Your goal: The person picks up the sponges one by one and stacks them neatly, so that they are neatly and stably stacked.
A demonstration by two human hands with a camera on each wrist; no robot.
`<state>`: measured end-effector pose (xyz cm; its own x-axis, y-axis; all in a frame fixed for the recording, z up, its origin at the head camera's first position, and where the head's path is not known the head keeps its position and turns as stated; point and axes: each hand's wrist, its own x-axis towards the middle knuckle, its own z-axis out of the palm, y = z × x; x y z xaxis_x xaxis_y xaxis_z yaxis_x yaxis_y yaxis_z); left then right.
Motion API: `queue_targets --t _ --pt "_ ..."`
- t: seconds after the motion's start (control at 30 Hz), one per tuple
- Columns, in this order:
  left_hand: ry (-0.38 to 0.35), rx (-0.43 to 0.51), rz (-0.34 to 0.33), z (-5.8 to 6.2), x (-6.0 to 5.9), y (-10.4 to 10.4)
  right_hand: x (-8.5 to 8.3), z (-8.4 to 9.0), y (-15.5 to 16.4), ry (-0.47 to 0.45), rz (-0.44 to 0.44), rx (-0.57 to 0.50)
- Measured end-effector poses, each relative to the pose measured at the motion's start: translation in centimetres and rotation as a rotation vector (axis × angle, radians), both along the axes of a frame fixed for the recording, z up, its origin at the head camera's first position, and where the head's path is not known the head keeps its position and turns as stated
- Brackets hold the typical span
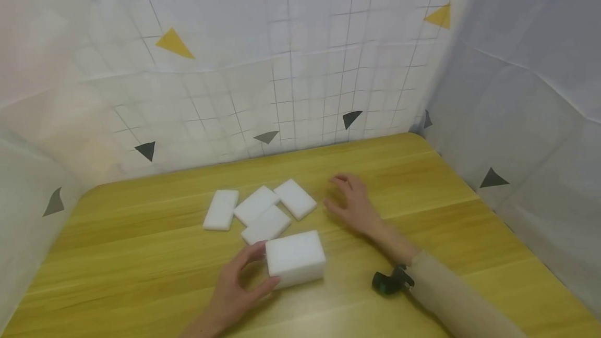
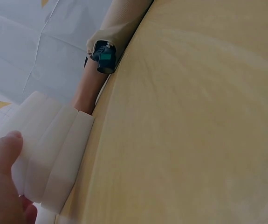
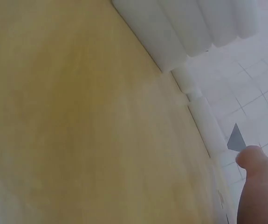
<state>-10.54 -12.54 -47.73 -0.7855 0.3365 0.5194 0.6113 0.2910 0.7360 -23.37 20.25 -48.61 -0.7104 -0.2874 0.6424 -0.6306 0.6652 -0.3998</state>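
Observation:
A thick stack of white foam blocks (image 1: 297, 258) stands on the yellow wooden table (image 1: 141, 275), near its front middle. My left hand (image 1: 263, 266) grips the stack's left end, thumb on the near side and fingers on the far side. The left wrist view shows the stack (image 2: 54, 149) as several layers, with my thumb (image 2: 3, 172) against it. My right hand (image 1: 334, 192) rests on the table just right of four flat white blocks (image 1: 263, 207), its fingers loosely curled and holding nothing. In the right wrist view, the stack (image 3: 185, 28) lies beyond a fingertip (image 3: 259, 186).
White sheeting with a grid and triangles walls in the table at the back (image 1: 291, 67) and right (image 1: 526, 119). A black wrist camera (image 1: 389, 281) sits on my right forearm; the left wrist view shows the camera (image 2: 103, 56) too. Bare tabletop lies left and right of the blocks.

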Motion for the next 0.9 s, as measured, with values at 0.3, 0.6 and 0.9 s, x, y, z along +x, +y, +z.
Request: queue_targets --t 0.3,0.6,0.9 --pt "0.012 0.000 0.004 -0.14 -0.07 -0.04 0.05 0.39 -0.08 -0.118 -0.001 0.084" --pt "-0.001 -0.003 0.002 0.02 0.01 0.00 0.18 0.61 -0.13 -0.227 0.016 0.165" --pt "0.005 -0.007 0.007 -0.08 -0.04 -0.06 0.22 0.76 -0.44 -0.233 0.018 0.205"
